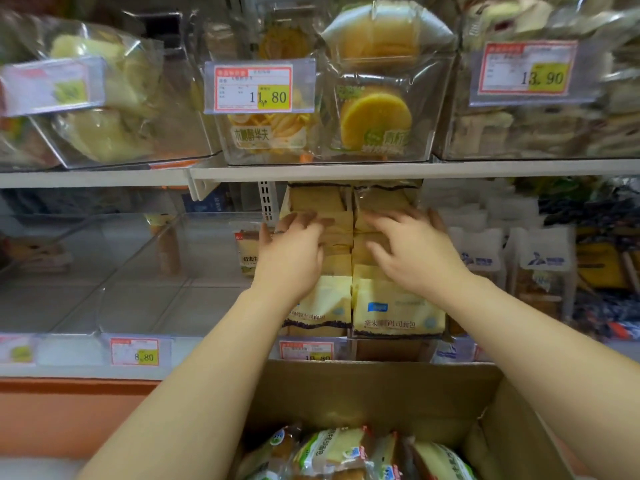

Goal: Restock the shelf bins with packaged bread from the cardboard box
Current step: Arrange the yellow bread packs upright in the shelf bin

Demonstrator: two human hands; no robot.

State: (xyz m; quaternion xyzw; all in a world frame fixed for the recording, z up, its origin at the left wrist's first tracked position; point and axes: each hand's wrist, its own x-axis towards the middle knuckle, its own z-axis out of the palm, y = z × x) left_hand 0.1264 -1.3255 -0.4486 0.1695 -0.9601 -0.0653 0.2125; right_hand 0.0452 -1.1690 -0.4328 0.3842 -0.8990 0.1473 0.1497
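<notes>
So, left hand and right hand lie flat with fingers spread on two bread rows in the centre bin. The next packs sit in the box at frame bottom, directly below. Neither hand looks nearer.

A: Which parts are lost here?

B: The cardboard box runs off the bottom edge, and so do the bread packs inside it. The top-left price tag is smeared, with no figure legible.

A: And the middle bin?

B: The left hand and right hand cover the upper faces of the stacked bread bags — fingertips blurred. The box rim cuts the lower price tag through its number. A pack sits partly behind the left hand. The top-right bin shows only blurred contents.
</notes>
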